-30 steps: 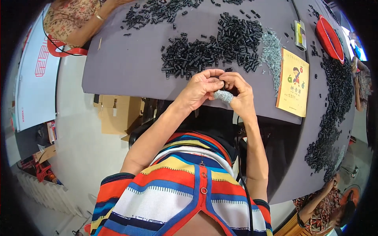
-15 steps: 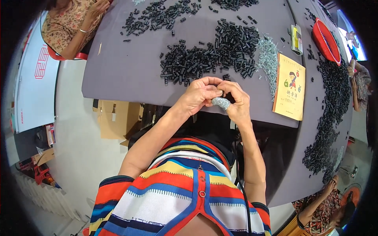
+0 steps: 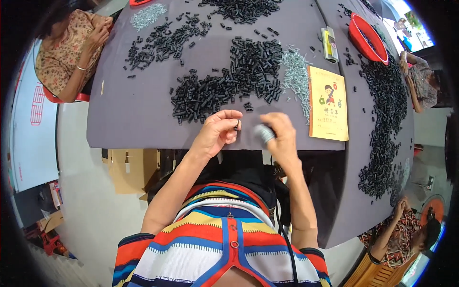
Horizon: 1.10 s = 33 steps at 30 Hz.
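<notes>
My left hand (image 3: 217, 134) is over the table's near edge, thumb and forefinger pinching a small black plastic piece (image 3: 237, 125). To its right, smeared by motion, is my right hand (image 3: 283, 136); whether its fingers hold anything is hidden by the blur. A grey wrapping (image 3: 264, 133) covers its thumb. Just beyond both hands lies a heap of short black plastic pieces (image 3: 205, 98), with a few loose ones (image 3: 248, 106) at its near side. Small silvery metal parts, possibly screws, form a pile (image 3: 297, 76) to the right of the heap.
A yellow booklet (image 3: 327, 122) lies right of the metal parts, a yellow tool-like object (image 3: 329, 45) beyond it. Farther right are a red basket (image 3: 382, 59) and a long heap of black pieces (image 3: 380, 143). Other people sit at left (image 3: 67, 48), right (image 3: 425, 86) and lower right (image 3: 393, 234).
My hands have come apart: they were together, fingers touching, and now a gap separates them. The black piece stays with the left hand. The view has shifted, showing more of the table's far side.
</notes>
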### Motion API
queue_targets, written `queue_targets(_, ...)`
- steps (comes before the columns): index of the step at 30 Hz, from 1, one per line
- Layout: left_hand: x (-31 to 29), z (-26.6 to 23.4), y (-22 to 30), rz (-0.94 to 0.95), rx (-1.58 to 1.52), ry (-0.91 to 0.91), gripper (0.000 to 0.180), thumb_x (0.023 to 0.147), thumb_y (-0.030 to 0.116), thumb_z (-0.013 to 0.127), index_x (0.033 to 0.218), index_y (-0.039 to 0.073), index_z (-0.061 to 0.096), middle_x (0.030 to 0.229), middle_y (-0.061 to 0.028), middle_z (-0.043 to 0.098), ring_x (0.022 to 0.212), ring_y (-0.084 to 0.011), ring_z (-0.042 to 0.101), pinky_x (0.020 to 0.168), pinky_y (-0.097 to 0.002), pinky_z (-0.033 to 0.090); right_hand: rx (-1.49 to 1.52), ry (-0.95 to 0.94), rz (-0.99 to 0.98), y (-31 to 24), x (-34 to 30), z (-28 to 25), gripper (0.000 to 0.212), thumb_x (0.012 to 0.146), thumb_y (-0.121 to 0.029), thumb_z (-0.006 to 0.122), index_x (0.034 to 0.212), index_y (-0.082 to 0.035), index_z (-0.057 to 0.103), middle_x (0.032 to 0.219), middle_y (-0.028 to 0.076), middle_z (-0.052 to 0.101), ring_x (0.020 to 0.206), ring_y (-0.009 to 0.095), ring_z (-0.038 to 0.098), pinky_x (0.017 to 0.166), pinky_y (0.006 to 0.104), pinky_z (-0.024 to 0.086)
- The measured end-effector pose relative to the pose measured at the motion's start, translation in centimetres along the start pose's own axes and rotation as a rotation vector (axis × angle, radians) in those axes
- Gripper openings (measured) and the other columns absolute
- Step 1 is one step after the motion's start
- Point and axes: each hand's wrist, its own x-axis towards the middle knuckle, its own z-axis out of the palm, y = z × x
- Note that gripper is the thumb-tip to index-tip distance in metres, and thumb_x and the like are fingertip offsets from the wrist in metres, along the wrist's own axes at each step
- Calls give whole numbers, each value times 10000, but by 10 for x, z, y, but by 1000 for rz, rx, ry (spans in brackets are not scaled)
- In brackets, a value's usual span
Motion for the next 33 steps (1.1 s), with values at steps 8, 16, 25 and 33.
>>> queue_targets(8,0,1,-5,56,8,-23,108,878,82,564,955,9,588,745,-48,543,548,-87,429,500,-220,344,-384,110,15,37,25,-36,359,611,128,516,926,-16,607,914,119,574,899,330,515,792,407,414)
queue_targets(16,-1,-4,-5,54,-16,-80,99,900,91,560,960,19,591,773,-50,573,577,-87,469,505,-226,358,-548,159,30,38,17,-27,319,606,107,537,882,-20,633,961,105,570,932,320,488,819,402,394)
queue_targets(25,0,-6,-4,50,-18,-93,87,908,87,561,963,27,589,794,-54,596,581,-87,493,503,-229,369,-490,129,24,34,19,-37,386,585,129,532,925,-24,631,980,108,571,926,321,485,843,397,402)
queue_targets(33,-2,-4,-5,43,-33,-79,85,908,82,562,963,21,583,791,-60,594,581,-88,500,506,-232,386,-518,35,-72,40,31,-35,368,591,130,530,913,-24,618,968,100,590,927,321,495,841,405,402)
